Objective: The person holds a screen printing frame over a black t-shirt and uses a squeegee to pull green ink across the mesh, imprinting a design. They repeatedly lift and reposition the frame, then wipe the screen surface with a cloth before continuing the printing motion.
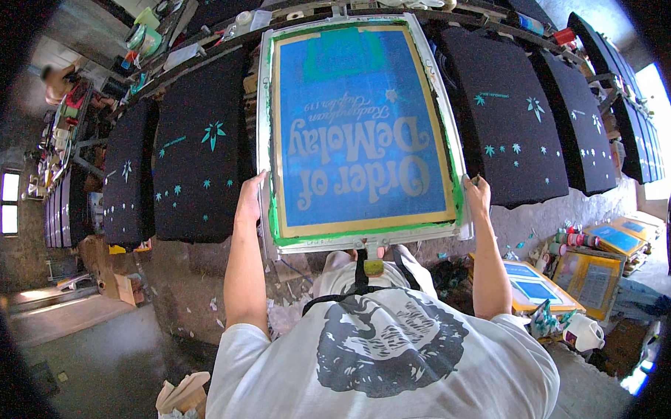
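Note:
A screen-printing frame (354, 96) lies tilted in front of me, with blue mesh, light lettering, a yellow inner border and green-smeared edges. My left hand (252, 195) is closed on the near left side of this frame. On its near right side, my right hand (478, 194) grips the rail, fingers curled round it. Black fabric pieces with green and white leaf prints hang over boards on either side: one black shirt panel (193, 156) to the left, another black shirt panel (505, 123) to the right. The frame hides whatever lies under it.
More printing screens (540, 287) lean or lie on the floor at the lower right, beside a white jug (584, 333). Tubs and a green bucket (144, 39) stand along the far rail. Another person (59, 85) is at the far left. A cardboard box (183, 396) sits lower left.

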Available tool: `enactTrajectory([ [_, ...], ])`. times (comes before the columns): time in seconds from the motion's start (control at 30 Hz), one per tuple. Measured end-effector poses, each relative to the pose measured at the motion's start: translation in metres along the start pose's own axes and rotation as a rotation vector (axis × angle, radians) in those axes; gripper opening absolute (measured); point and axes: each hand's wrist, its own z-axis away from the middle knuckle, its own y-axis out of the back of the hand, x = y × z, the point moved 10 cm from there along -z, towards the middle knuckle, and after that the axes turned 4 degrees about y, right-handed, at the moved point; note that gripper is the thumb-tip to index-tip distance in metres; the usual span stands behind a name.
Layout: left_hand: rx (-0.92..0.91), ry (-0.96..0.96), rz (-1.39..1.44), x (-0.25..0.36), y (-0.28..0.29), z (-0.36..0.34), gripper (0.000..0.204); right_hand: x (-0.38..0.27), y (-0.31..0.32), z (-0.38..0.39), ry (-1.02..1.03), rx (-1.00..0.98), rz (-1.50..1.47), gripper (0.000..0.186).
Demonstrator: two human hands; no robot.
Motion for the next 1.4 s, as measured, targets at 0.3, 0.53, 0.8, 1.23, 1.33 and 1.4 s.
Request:
enactTrajectory([
  [0.3,0.447,-0.237,-0.377,0.035,-0.004,-0.003,0.04,-0.019,0.007,0.013,0.05,0.084,-0.022,0.034],
  [0.53,0.543,-0.331,-0.473,0.057,0.028,0.057,0.04,-0.025,-0.002,0.054,-0.117,-0.121,-0.314,0.03],
  [0.8,0.462,-0.479,-0.513,0.125,0.029,0.133,0.03,-0.124,-0.005,0.03,0.253,-0.006,-0.261,0.032],
  [1.23,0.479,-0.301,-0.403,0.005,0.035,0.074,0.033,-0.099,-0.015,-0.015,0.186,0.081,0.16,0.039],
  [1.33,0.413,-0.292,-0.378,0.003,0.029,0.059,0.033,-0.084,-0.016,-0.021,0.2,0.109,0.128,0.038],
  [1.4,0.447,-0.279,-0.418,0.006,0.031,0.053,0.032,-0.085,-0.019,-0.024,0.169,0.11,0.14,0.035],
])
